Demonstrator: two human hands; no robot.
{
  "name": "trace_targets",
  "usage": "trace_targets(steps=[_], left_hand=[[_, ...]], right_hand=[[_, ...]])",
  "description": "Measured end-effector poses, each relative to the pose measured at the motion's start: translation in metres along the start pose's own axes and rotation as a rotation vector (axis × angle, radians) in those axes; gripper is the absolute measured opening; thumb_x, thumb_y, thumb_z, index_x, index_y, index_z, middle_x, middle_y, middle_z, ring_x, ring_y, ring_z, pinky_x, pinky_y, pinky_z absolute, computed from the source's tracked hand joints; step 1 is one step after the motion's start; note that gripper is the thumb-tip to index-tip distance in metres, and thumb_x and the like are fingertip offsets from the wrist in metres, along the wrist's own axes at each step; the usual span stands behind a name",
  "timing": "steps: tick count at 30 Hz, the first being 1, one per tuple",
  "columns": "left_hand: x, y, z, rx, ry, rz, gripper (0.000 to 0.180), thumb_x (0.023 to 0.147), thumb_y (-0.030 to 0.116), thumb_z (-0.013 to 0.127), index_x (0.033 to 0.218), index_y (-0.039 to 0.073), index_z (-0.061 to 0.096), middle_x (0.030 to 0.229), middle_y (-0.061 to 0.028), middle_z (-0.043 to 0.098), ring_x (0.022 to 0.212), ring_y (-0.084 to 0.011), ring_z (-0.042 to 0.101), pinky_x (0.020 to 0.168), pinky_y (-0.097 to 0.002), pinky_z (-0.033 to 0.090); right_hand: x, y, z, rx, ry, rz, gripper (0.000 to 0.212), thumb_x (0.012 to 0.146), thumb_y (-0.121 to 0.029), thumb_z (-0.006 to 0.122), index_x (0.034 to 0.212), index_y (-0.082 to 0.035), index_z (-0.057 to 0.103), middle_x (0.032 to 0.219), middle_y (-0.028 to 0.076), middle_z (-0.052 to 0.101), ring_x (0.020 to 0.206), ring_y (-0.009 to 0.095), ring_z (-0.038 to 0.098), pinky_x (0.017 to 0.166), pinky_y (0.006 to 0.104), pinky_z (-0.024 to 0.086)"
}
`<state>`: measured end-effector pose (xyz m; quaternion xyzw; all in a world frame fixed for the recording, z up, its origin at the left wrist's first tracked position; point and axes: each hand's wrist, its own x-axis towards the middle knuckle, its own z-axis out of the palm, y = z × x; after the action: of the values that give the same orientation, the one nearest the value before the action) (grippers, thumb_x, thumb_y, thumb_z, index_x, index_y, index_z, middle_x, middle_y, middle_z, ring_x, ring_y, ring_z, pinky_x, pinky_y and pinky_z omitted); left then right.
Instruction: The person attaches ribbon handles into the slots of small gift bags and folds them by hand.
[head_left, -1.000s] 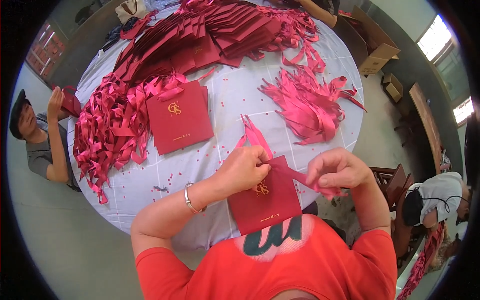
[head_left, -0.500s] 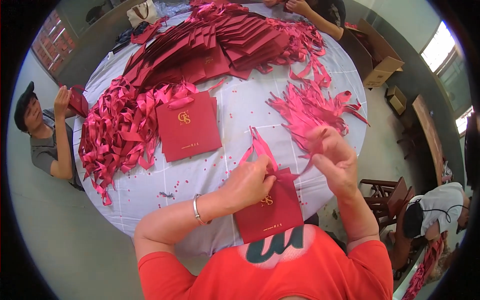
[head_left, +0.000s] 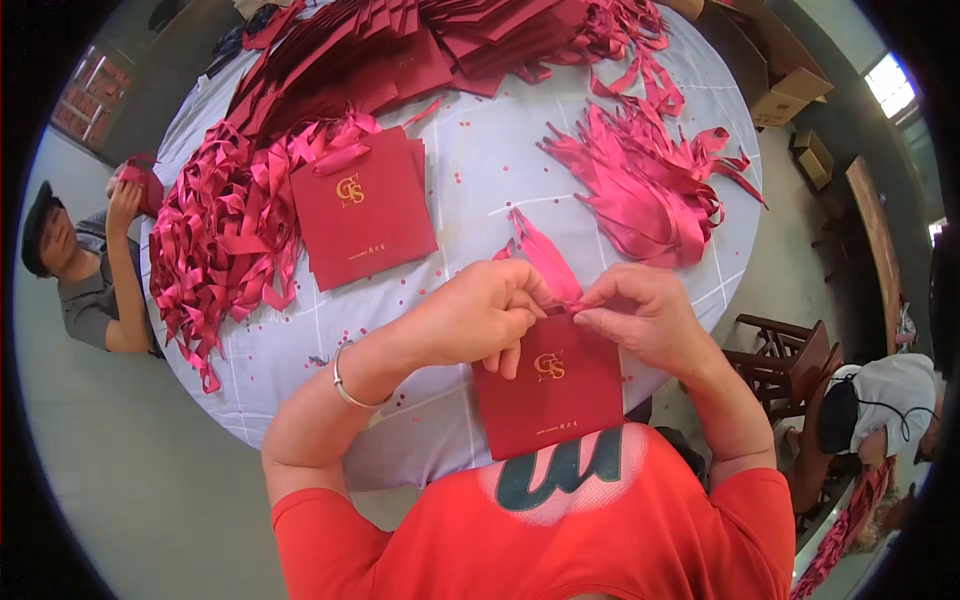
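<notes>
A dark red paper gift bag (head_left: 555,400) with a gold emblem lies at the table's near edge, against my shirt. At its top edge, my left hand (head_left: 488,312) is closed in a pinch on a pink satin ribbon (head_left: 545,255). Close beside it, my right hand (head_left: 645,315) pinches the same ribbon, fingertips nearly meeting the left ones. Loops of the ribbon stand up beyond the bag's mouth. Fingers hide the point where ribbon and bag meet.
Finished-looking red bags (head_left: 365,210) lie stacked left of centre, beside a heap of ribbons (head_left: 225,225). More loose ribbons (head_left: 650,190) lie right. Flat red bags (head_left: 400,60) pile up at the back. A person (head_left: 90,260) sits left; a wooden chair (head_left: 785,360) stands right.
My right hand has come down and left to the bag's top edge, bringing the ribbon end. My left hand stays at the bag. The view has tilted slightly downward.
</notes>
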<state>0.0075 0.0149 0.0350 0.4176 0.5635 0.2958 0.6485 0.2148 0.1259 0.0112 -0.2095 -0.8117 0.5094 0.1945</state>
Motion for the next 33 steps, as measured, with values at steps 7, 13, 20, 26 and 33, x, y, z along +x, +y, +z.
trace_targets(steps=[7,13,20,26,33], left_hand=[[-0.001,-0.002,-0.003,0.070,0.063,-0.016,0.025,0.090,-0.004,0.046,0.114,-0.007,0.054,0.087,-0.0099,0.065,0.055,-0.0132,0.065,0.045,-0.0229,0.047],[0.003,-0.010,-0.014,0.017,-0.076,-0.029,0.023,0.091,-0.001,0.047,0.112,-0.007,0.057,0.081,-0.0068,0.065,0.055,-0.0116,0.065,0.045,-0.0220,0.046],[0.006,-0.007,-0.012,0.039,-0.071,-0.092,0.025,0.091,0.001,0.043,0.110,-0.007,0.057,0.076,-0.0071,0.064,0.054,-0.0136,0.065,0.048,-0.0260,0.047],[0.005,-0.008,-0.019,0.028,-0.168,-0.087,0.022,0.089,0.006,0.048,0.105,-0.003,0.060,0.075,-0.0051,0.064,0.052,-0.0114,0.064,0.045,-0.0243,0.042],[0.012,-0.022,-0.024,-0.110,-0.240,-0.083,0.019,0.088,0.007,0.049,0.100,-0.003,0.060,0.072,-0.0028,0.062,0.050,-0.0105,0.063,0.043,-0.0213,0.040]], right_hand=[[0.005,-0.003,-0.020,-0.029,0.040,0.141,0.009,0.077,0.002,0.074,0.083,0.002,0.067,0.076,0.002,0.064,0.073,0.008,0.061,0.064,0.0229,0.048],[0.000,0.001,-0.021,0.107,0.027,0.221,0.010,0.077,0.004,0.074,0.081,0.002,0.065,0.081,0.003,0.063,0.067,0.008,0.060,0.059,0.0227,0.048],[0.001,-0.016,-0.006,-0.273,0.220,-0.436,0.014,0.072,0.003,0.078,0.081,0.001,0.068,0.086,0.014,0.071,0.075,0.024,0.070,0.065,0.0311,0.056],[0.005,-0.004,0.016,-0.205,0.053,-0.266,0.013,0.075,0.002,0.076,0.082,-0.001,0.066,0.077,0.009,0.066,0.063,0.021,0.063,0.056,0.0290,0.051],[0.002,0.004,0.017,-0.107,0.050,-0.173,0.012,0.077,0.001,0.076,0.082,0.000,0.064,0.074,0.007,0.063,0.063,0.014,0.060,0.054,0.0265,0.049]])
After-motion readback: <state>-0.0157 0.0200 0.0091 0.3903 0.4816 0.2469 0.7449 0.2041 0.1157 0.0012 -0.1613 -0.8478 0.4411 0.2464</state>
